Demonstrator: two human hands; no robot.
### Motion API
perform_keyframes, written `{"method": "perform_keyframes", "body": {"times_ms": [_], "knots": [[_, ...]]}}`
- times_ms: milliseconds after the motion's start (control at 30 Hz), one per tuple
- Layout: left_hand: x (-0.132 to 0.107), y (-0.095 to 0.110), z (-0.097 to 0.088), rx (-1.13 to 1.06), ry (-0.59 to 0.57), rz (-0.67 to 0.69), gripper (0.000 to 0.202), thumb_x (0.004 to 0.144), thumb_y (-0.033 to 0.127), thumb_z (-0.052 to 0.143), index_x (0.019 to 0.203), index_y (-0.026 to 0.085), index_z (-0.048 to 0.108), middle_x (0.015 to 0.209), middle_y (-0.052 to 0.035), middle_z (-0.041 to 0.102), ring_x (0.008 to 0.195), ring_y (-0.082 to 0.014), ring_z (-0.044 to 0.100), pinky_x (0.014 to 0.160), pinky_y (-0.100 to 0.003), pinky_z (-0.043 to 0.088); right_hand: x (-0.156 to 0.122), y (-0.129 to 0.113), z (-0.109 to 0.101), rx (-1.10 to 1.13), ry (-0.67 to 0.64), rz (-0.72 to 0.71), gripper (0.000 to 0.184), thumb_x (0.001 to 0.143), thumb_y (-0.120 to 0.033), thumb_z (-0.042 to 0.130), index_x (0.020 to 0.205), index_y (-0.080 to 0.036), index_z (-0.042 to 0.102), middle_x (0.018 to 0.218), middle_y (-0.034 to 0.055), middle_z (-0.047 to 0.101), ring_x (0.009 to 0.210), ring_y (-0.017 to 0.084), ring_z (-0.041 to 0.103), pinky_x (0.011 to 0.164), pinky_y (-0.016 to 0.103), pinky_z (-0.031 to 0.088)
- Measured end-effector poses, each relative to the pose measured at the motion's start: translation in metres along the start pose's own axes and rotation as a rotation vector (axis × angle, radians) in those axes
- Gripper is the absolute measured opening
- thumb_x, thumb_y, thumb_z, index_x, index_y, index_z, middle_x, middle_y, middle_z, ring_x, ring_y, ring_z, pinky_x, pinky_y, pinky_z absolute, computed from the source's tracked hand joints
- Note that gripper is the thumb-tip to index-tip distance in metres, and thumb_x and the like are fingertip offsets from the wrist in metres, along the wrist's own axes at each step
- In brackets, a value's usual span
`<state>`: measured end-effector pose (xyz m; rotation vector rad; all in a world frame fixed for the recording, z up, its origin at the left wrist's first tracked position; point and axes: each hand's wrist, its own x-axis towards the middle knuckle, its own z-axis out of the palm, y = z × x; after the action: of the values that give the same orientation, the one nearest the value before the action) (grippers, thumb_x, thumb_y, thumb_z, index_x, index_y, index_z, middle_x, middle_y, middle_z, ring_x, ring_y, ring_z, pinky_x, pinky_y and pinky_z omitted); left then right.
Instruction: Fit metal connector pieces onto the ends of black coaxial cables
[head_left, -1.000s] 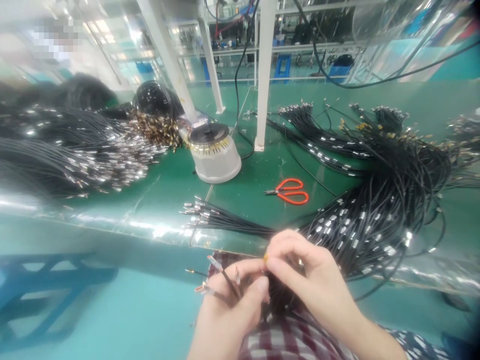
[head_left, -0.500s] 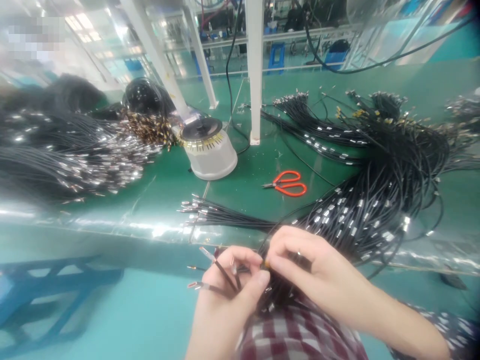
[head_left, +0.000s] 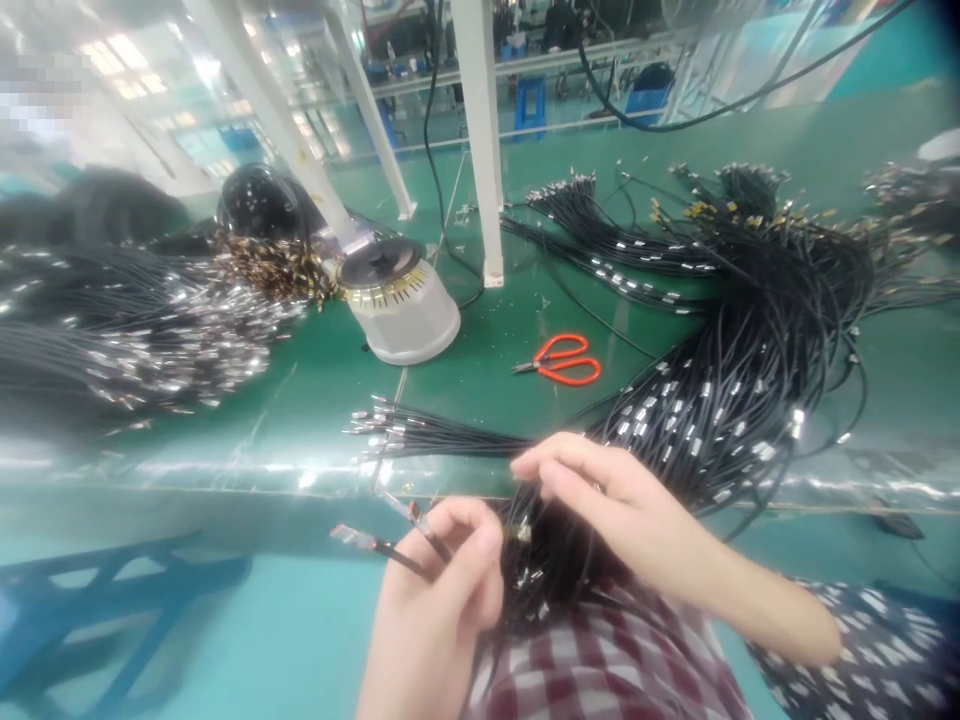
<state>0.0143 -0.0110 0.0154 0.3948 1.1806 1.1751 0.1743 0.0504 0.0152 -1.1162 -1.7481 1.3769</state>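
Closed around a few black cables (head_left: 401, 557) is my left hand (head_left: 444, 580). Their metal-tipped ends stick out to the left, past its fingers. My right hand (head_left: 619, 500) is apart from the left, a little higher and to the right, with its fingers stretched out and nothing visible in them. Beneath it, a dark cable bundle (head_left: 559, 550) hangs over the table edge onto the checked cloth at my lap. Behind my hands, a thin sheaf of cables (head_left: 442, 432) lies on the green table (head_left: 480, 385), its terminals pointing left.
Orange-handled scissors (head_left: 566, 360) lie mid-table. Left of them stands a white round container with a black top (head_left: 412, 325), near white posts (head_left: 480, 150). A large cable pile (head_left: 697, 400) covers the right side, another (head_left: 165, 320) the left. A blue stool (head_left: 135, 600) stands below.
My hands have separated: the right has lifted off the small yellowish piece between them, while the left has shifted left with its cables. The whole view has moved slightly.
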Motion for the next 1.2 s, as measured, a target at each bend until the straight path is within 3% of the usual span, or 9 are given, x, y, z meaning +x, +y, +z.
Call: {"method": "perform_keyframes", "body": {"times_ms": [100,233,433,600,700,767,867,1000,1200], "knots": [[0.002,0.000,-0.001,-0.020,-0.004,-0.014,0.018,0.079,0.026,0.074,0.072,0.016,0.061,0.050,0.0082,0.040,0.043,-0.0024,0.026,0.045,-0.017,0.021,-0.001,0.002,0.008,0.111,-0.011,0.000,0.018,0.093,-0.029,0.055,0.091,-0.020,0.070,0.093,0.0035,0.068,0.089,0.017,0.063,0.081,0.029,0.049],[0.001,0.001,-0.001,-0.011,-0.013,-0.007,0.020,0.080,0.027,0.073,0.070,0.015,0.060,0.048,0.0095,0.035,0.043,-0.0028,0.025,0.045,-0.017,0.021,-0.003,0.001,0.016,0.144,0.014,0.001,0.003,0.081,-0.018,0.068,0.079,-0.019,0.069,0.086,0.0016,0.067,0.081,0.016,0.063,0.078,0.028,0.050],[0.001,0.002,-0.001,-0.088,-0.059,-0.064,0.021,0.076,0.029,0.077,0.086,0.019,0.061,0.067,0.0038,0.054,0.045,-0.0011,0.034,0.045,-0.015,0.023,0.011,-0.007,0.004,0.115,0.156,0.019,0.011,0.083,-0.024,0.064,0.074,-0.019,0.068,0.075,0.0017,0.070,0.073,0.017,0.063,0.071,0.030,0.048],[0.006,-0.002,0.001,-0.093,-0.208,-0.135,0.032,0.071,0.031,0.081,0.068,0.017,0.052,0.052,0.0081,0.042,0.040,-0.0011,0.026,0.039,-0.015,0.017,0.025,-0.025,0.014,0.306,-0.024,-0.044,0.007,0.074,-0.011,0.069,0.074,-0.018,0.069,0.092,0.0030,0.075,0.089,0.017,0.067,0.080,0.028,0.049],[0.008,-0.004,-0.001,-0.090,-0.259,-0.121,0.032,0.072,0.033,0.079,0.067,0.017,0.052,0.050,0.0087,0.040,0.038,-0.0006,0.024,0.038,-0.015,0.016,0.030,-0.030,0.020,0.306,-0.078,0.012,0.009,0.070,-0.009,0.072,0.069,-0.017,0.067,0.073,0.0010,0.073,0.068,0.014,0.065,0.065,0.024,0.049],[0.008,-0.004,-0.005,-0.079,-0.278,-0.099,0.030,0.071,0.036,0.080,0.074,0.016,0.057,0.055,0.0059,0.047,0.039,-0.0028,0.035,0.040,-0.017,0.023,0.032,-0.029,0.017,0.302,-0.087,0.070,0.010,0.070,-0.014,0.073,0.067,-0.016,0.065,0.062,-0.0007,0.068,0.057,0.011,0.060,0.057,0.023,0.047],[0.007,-0.001,-0.010,-0.035,-0.232,-0.016,0.027,0.072,0.038,0.078,0.080,0.017,0.063,0.063,0.0012,0.057,0.051,-0.0095,0.051,0.049,-0.021,0.038,0.035,-0.027,0.009,0.267,-0.088,0.140,0.011,0.070,-0.017,0.074,0.066,-0.015,0.064,0.061,-0.0013,0.067,0.055,0.010,0.059,0.054,0.020,0.047],[0.009,0.004,-0.014,0.142,-0.120,0.096,0.016,0.071,0.025,0.080,0.076,0.016,0.068,0.069,0.0015,0.061,0.062,-0.0085,0.050,0.059,-0.018,0.040,0.037,-0.028,0.003,0.202,-0.139,0.178,0.007,0.069,-0.009,0.070,0.068,-0.015,0.066,0.061,-0.0019,0.069,0.055,0.008,0.060,0.053,0.016,0.047],[0.012,0.005,-0.017,0.248,-0.053,0.084,0.010,0.068,0.020,0.080,0.068,0.016,0.071,0.063,0.0022,0.063,0.053,-0.0059,0.046,0.050,-0.016,0.037,0.037,-0.027,0.008,0.182,-0.148,0.217,0.007,0.069,-0.008,0.070,0.068,-0.014,0.067,0.062,-0.0012,0.069,0.056,0.008,0.059,0.054,0.017,0.046]]}}
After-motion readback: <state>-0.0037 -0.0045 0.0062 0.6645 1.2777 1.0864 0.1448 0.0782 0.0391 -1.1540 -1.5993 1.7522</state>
